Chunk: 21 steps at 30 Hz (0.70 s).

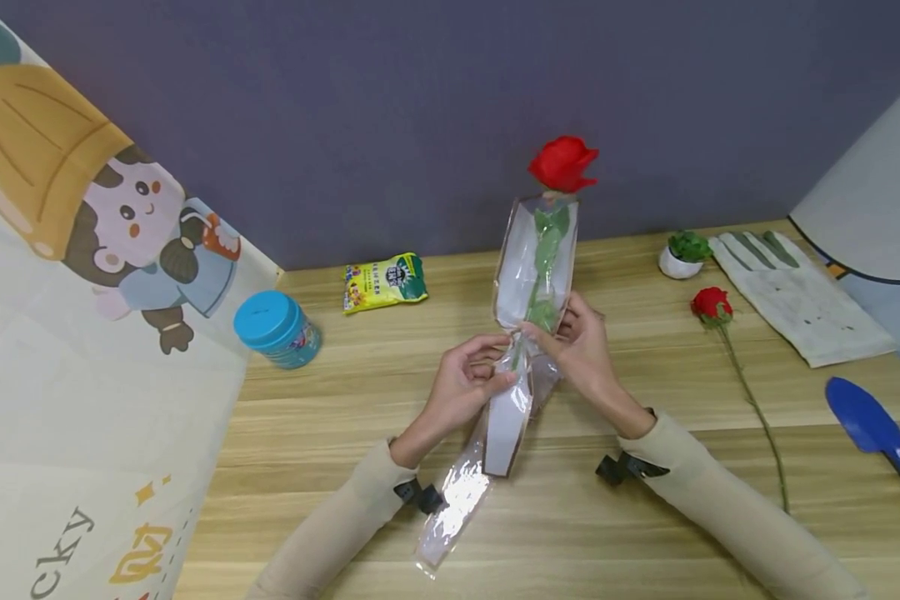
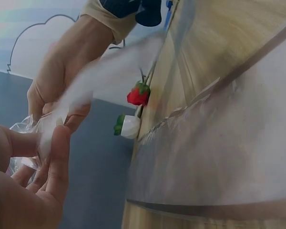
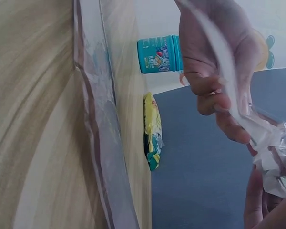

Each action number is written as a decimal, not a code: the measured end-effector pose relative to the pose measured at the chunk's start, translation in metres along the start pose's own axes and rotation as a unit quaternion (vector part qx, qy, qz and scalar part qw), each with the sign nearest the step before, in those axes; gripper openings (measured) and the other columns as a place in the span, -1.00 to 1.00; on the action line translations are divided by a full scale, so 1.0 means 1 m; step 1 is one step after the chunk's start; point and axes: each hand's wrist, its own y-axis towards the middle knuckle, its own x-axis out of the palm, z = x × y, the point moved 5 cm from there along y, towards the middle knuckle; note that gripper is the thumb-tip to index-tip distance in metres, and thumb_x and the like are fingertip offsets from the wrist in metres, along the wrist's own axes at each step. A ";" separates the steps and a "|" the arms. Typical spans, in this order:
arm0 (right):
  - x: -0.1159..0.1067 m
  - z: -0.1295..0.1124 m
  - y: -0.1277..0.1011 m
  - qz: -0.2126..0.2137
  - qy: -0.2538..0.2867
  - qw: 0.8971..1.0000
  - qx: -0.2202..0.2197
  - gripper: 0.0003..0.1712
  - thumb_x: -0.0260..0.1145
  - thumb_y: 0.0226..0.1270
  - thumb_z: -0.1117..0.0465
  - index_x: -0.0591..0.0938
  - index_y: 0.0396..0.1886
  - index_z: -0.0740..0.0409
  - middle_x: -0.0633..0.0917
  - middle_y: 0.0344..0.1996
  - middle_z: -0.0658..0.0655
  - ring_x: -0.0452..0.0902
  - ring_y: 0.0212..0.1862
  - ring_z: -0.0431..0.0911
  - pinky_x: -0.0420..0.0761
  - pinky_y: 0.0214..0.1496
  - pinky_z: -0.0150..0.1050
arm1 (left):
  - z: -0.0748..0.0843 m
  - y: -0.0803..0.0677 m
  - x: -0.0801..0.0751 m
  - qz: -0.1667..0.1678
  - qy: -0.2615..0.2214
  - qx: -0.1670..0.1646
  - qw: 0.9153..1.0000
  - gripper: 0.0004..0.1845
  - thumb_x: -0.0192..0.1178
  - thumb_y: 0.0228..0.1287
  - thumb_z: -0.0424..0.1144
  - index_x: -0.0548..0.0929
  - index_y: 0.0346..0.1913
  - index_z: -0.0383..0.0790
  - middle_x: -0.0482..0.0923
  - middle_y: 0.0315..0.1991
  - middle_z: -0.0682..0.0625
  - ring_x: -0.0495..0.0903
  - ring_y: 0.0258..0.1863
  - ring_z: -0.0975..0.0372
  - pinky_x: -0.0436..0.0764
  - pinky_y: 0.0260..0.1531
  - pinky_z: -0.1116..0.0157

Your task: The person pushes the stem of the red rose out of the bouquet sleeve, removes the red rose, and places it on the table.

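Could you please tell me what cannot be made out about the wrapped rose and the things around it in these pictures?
- Wrapped rose: its lower stem is hidden by the sleeve and both hands, head view.
- Left hand and right hand: exact grip hidden by crinkled film, wrist views.
- Yellow packet: print too small.
- Blue trowel: handle cut off by the right edge.

The rose [image 1: 562,164] in the clear, brown-edged sleeve [image 1: 534,262] is bright red with a green stem. A second red rose [image 1: 711,303] lies to the right. The far-left jar [image 1: 277,329] is teal, the snack packet [image 1: 385,282] yellow and green, the trowel [image 1: 866,417] blue, the glove [image 1: 798,296] white with green stripes, the table [image 1: 360,433] pale wood-grain.
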 end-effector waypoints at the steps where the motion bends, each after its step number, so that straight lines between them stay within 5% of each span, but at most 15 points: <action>1: 0.000 0.000 0.000 0.004 -0.002 1.000 0.000 -0.41 0.45 0.30 0.44 0.48 0.29 0.37 0.71 0.09 0.49 0.74 -0.15 -0.36 0.81 -0.08 -0.37 | 0.000 0.000 0.000 0.000 0.000 -0.002 1.000 -0.45 0.38 0.21 -0.54 0.55 0.29 -0.47 0.67 0.04 -0.46 0.72 -0.26 0.32 0.79 -0.19 0.42; 6: -0.003 -0.003 0.003 0.018 -0.003 1.000 0.007 -0.44 0.47 0.30 0.40 0.50 0.26 0.34 0.77 0.03 0.36 0.75 -0.15 -0.32 0.81 -0.08 -0.36 | -0.003 -0.002 0.002 -0.011 -0.006 -0.019 1.000 -0.42 0.37 0.22 -0.54 0.53 0.32 -0.44 0.66 0.07 -0.45 0.73 -0.28 0.31 0.80 -0.21 0.39; 12: -0.012 -0.010 0.011 0.046 0.029 0.998 0.002 -0.44 0.47 0.29 0.41 0.51 0.27 0.32 0.81 -0.18 -0.22 0.76 -0.18 -0.32 0.80 -0.10 -0.39 | -0.007 -0.005 0.004 -0.032 -0.004 -0.033 0.999 -0.39 0.36 0.19 -0.58 0.51 0.34 -0.44 0.65 0.07 -0.46 0.70 -0.31 0.35 0.77 -0.27 0.45; 21: -0.024 -0.022 0.022 0.060 0.136 0.989 -0.016 -0.41 0.49 0.28 0.42 0.54 0.29 0.19 0.84 -0.09 -0.07 0.80 -0.16 -0.21 0.82 -0.14 -0.30 | -0.009 -0.011 0.007 -0.083 0.017 -0.067 0.994 -0.32 0.38 0.17 -0.57 0.48 0.40 -0.37 0.66 0.12 -0.42 0.75 -0.23 0.24 0.83 -0.19 0.30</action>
